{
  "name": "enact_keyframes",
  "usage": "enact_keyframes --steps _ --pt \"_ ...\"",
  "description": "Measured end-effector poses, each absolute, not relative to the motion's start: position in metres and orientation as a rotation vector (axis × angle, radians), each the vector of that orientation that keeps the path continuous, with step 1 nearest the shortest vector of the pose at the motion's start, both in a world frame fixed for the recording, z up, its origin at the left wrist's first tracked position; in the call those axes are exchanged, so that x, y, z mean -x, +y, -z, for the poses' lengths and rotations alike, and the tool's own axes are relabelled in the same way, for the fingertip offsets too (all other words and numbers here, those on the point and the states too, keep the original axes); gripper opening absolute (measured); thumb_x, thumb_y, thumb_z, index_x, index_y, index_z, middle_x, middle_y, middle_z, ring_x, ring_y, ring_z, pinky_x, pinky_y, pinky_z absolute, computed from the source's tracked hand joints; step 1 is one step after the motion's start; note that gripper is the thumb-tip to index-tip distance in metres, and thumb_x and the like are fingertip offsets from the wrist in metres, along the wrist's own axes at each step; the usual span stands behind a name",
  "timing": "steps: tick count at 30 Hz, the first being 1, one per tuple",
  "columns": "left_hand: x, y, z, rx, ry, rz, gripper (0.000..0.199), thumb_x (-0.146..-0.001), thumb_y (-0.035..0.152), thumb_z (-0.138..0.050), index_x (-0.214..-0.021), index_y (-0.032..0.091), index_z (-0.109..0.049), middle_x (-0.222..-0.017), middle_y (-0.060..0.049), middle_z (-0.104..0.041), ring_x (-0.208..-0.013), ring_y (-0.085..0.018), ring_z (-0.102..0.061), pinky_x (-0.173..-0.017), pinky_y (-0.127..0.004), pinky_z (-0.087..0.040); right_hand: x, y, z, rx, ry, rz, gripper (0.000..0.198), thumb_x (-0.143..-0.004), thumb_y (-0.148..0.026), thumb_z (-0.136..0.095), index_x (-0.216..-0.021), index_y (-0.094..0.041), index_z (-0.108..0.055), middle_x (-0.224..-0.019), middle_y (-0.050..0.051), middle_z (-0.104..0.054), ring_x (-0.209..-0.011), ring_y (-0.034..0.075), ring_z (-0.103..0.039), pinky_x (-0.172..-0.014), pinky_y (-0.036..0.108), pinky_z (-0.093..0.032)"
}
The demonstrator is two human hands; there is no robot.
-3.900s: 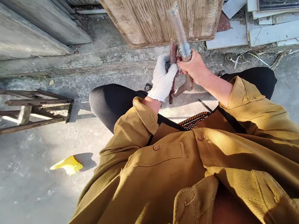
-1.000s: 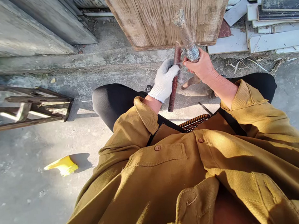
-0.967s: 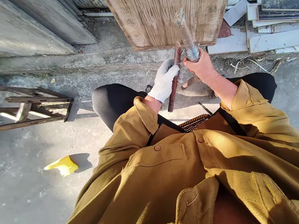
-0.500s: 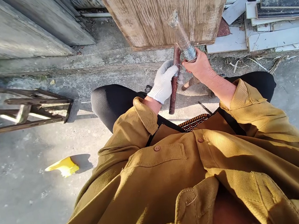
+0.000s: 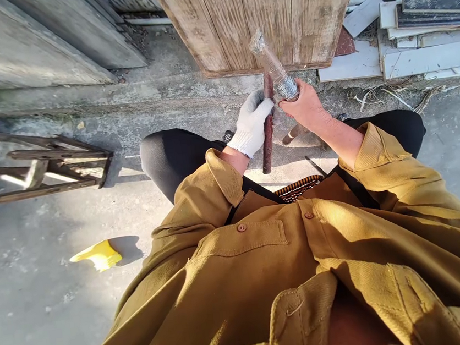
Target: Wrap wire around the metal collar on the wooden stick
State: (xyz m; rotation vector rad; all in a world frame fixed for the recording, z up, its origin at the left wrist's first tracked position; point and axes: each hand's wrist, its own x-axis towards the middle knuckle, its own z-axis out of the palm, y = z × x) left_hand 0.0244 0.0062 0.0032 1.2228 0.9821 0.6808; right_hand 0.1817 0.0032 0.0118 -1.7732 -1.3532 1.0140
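In a white knit glove, my left hand (image 5: pixel 251 123) is closed round a thin reddish-brown wooden stick (image 5: pixel 267 146). My bare right hand (image 5: pixel 306 103) grips the lower end of a thicker stick wound with silvery wire (image 5: pixel 286 84); the stick's pale, worn tip points up and to the left. The wire-wound stick leans across the upper part of the brown one. Both hands are close together above the ground between my knees. Below my right hand is another round wooden piece (image 5: pixel 292 134), partly hidden by it.
A plank panel (image 5: pixel 254 20) stands just ahead. To the left lies a wooden frame, perhaps a stool (image 5: pixel 44 188), and a yellow plastic piece (image 5: pixel 102 255) on the concrete. White and dark boards (image 5: pixel 420 62) are stacked at the right. A woven seat edge (image 5: pixel 298 189) shows beneath me.
The wire-wound stick's tip has swung left and slightly down, now crossing over the brown stick. My right hand has shifted slightly left and down; the left keeps its grip.
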Motion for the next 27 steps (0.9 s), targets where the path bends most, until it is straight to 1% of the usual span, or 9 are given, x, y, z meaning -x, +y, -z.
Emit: enact_keyframes --steps 3,6,8,10,12,16,19,22,27 --pt "-0.022 0.008 -0.004 -1.26 1.021 -0.699 0.056 -0.096 0.083 -0.05 -0.108 0.03 -0.065 -0.071 -0.005 -0.061 -0.114 -0.034 -0.062 -0.094 -0.051 -0.049 -0.183 0.003 -0.012 1.804 -1.327 -1.063 0.033 -0.088 -0.016 -0.085 -0.097 -0.024 -0.054 -0.086 0.0 -0.066 -0.085 0.022 -0.07 -0.083 0.039 -0.068" --pt "-0.017 0.012 0.003 -1.351 1.069 -0.779 0.038 -0.099 0.062 -0.063 -0.115 0.028 -0.067 -0.084 -0.004 -0.067 -0.107 -0.03 -0.065 -0.097 -0.051 -0.053 -0.183 0.003 -0.01 1.809 -1.288 -1.094 0.03 -0.09 -0.019 -0.084 -0.1 -0.023 -0.056 -0.081 -0.001 -0.062 -0.076 0.021 -0.069 -0.074 0.038 -0.068" --pt "-0.013 0.017 0.01 -1.51 1.127 -0.789 0.028 -0.095 0.041 -0.071 -0.118 0.026 -0.069 -0.103 -0.005 -0.073 -0.11 -0.03 -0.067 -0.104 -0.052 -0.053 -0.184 0.003 -0.011 1.775 -1.312 -1.09 0.03 -0.091 -0.025 -0.084 -0.102 -0.023 -0.057 -0.082 0.0 -0.062 -0.079 0.023 -0.072 -0.074 0.039 -0.068" --pt "-0.01 0.021 0.014 -1.72 1.154 -0.725 0.033 -0.088 0.022 -0.072 -0.121 0.023 -0.071 -0.122 -0.008 -0.074 -0.121 -0.032 -0.067 -0.113 -0.052 -0.05 -0.186 0.004 -0.015 1.755 -1.366 -1.053 0.03 -0.09 -0.029 -0.085 -0.101 -0.023 -0.058 -0.086 0.002 -0.065 -0.087 0.026 -0.074 -0.078 0.04 -0.068" --pt "-0.008 0.023 0.016 -1.872 1.141 -0.617 0.04 -0.081 0.014 -0.072 -0.121 0.022 -0.072 -0.128 -0.01 -0.073 -0.13 -0.035 -0.065 -0.117 -0.05 -0.048 -0.192 0.005 -0.026 1.79 -1.421 -0.976 0.029 -0.089 -0.025 -0.084 -0.098 -0.022 -0.057 -0.091 0.004 -0.068 -0.096 0.028 -0.075 -0.085 0.041 -0.067" --pt "-0.004 0.024 0.01 -1.901 1.118 -0.497 0.035 -0.077 0.016 -0.076 -0.111 0.022 -0.072 -0.112 -0.009 -0.075 -0.126 -0.037 -0.067 -0.114 -0.046 -0.051 -0.214 0.011 -0.052 1.916 -1.523 -0.773 0.027 -0.085 -0.006 -0.075 -0.091 -0.021 -0.053 -0.093 0.007 -0.07 -0.099 0.026 -0.071 -0.1 0.04 -0.061" --pt "-0.002 0.024 0.004 -1.805 1.085 -0.519 0.026 -0.076 0.021 -0.078 -0.1 0.021 -0.07 -0.092 -0.005 -0.071 -0.108 -0.033 -0.07 -0.104 -0.045 -0.053 -0.233 0.017 -0.061 2.006 -1.446 -0.851 0.025 -0.085 -0.002 -0.068 -0.091 -0.02 -0.053 -0.084 0.005 -0.064 -0.074 0.018 -0.065 -0.081 0.036 -0.061" --pt "-0.001 0.024 0.006 -1.555 1.015 -0.62 0.022 -0.081 0.028 -0.078 -0.098 0.02 -0.066 -0.08 0.0 -0.065 -0.095 -0.026 -0.07 -0.091 -0.04 -0.054 -0.243 0.021 -0.059 2.068 -1.348 -0.972 0.023 -0.086 0.0 -0.066 -0.091 -0.019 -0.053 -0.078 0.002 -0.058 -0.055 0.011 -0.055 -0.058 0.029 -0.053" --pt "-0.003 0.025 0.021 -1.23 0.911 -0.743 0.026 -0.087 0.036 -0.077 -0.102 0.021 -0.062 -0.076 0.001 -0.064 -0.073 -0.016 -0.065 -0.075 -0.035 -0.053 -0.243 0.014 -0.059 2.034 -1.407 -1.035 0.025 -0.085 0.004 -0.069 -0.089 -0.018 -0.056 -0.073 0.0 -0.058 -0.053 0.01 -0.056 -0.052 0.024 -0.047"
